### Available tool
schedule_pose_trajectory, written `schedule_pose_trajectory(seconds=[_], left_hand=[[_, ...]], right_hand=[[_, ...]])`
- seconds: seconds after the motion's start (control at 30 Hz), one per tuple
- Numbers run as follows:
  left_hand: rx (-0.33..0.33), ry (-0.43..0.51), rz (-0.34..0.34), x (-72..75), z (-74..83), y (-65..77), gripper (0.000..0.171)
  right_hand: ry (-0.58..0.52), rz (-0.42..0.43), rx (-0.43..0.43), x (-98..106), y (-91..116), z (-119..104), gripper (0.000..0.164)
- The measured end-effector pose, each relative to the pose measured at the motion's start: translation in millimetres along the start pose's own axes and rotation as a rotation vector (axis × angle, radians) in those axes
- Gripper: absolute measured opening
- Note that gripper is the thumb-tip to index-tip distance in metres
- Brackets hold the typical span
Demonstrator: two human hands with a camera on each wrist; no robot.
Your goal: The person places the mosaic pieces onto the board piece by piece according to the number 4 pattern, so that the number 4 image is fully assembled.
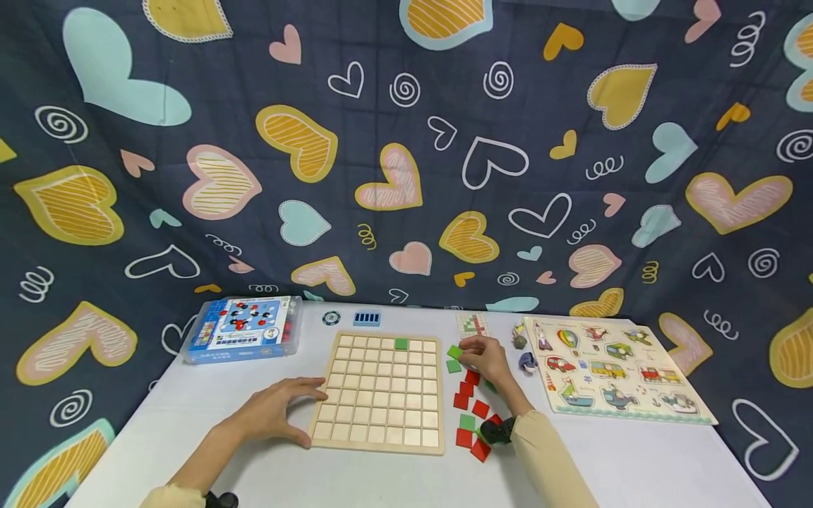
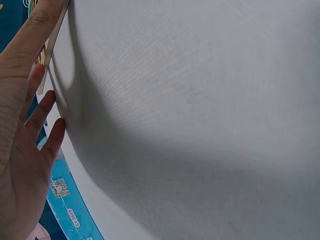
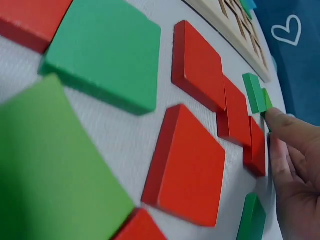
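A square wooden grid board (image 1: pixel 379 447) lies in the middle of the table, with one green tile (image 1: pixel 401 343) in its top row. At the board's left edge rests my left hand (image 1: pixel 269 411), thumb by the near corner and fingers stretched along the side. In the left wrist view that left hand (image 2: pixel 25 145) has its fingers spread against the edge. To the right of the board, my right hand (image 1: pixel 485 358) pinches a light green tile (image 1: pixel 454 352) at its fingertips; part of that tile is hidden. Beside it lies another green tile (image 1: pixel 453 366).
Loose red tiles (image 1: pixel 464 438) and green tiles (image 1: pixel 467 422) lie scattered right of the board. A boxed molecule kit (image 1: pixel 241 356) stands back left. A patterned card (image 1: pixel 473 324), small figures (image 1: pixel 528 363) and a picture puzzle board (image 1: pixel 629 374) are at the right.
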State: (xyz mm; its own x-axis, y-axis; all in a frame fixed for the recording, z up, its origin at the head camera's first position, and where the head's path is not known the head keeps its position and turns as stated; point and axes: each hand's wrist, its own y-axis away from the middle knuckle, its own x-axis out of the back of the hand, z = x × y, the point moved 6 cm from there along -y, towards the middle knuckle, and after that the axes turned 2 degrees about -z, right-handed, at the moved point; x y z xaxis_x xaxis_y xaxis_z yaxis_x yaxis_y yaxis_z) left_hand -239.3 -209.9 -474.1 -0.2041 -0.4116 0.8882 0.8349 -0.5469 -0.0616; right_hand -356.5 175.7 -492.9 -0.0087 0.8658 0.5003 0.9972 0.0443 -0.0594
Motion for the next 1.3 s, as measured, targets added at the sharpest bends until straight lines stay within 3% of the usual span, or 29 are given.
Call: schedule_pose_trajectory(seconds=[0.37, 0.97, 1.17, 1.3], left_hand=[[-0.001, -0.006, 0.006, 1.8, 1.9, -1.6, 0.076], [-0.003, 0.023, -0.010, 2.4, 4.4, 0.8, 0.076], [-0.010, -0.001, 0.010, 2.2, 3.3, 3.7, 0.077], [-0.007, 0.018, 0.008, 1.5, 2.3, 3.0, 0.076]], right_hand=[[0.038, 0.025, 0.085, -8.1, -4.2, -12.1, 0.019], [0.073, 0.120, 0.162, -15.0, 7.5, -31.0, 0.018], [-0.009, 0.089, 0.214, -19.3, 10.2, -39.7, 0.019], [-0.124, 0.045, 0.176, -30.5, 13.1, -42.9, 0.018]])
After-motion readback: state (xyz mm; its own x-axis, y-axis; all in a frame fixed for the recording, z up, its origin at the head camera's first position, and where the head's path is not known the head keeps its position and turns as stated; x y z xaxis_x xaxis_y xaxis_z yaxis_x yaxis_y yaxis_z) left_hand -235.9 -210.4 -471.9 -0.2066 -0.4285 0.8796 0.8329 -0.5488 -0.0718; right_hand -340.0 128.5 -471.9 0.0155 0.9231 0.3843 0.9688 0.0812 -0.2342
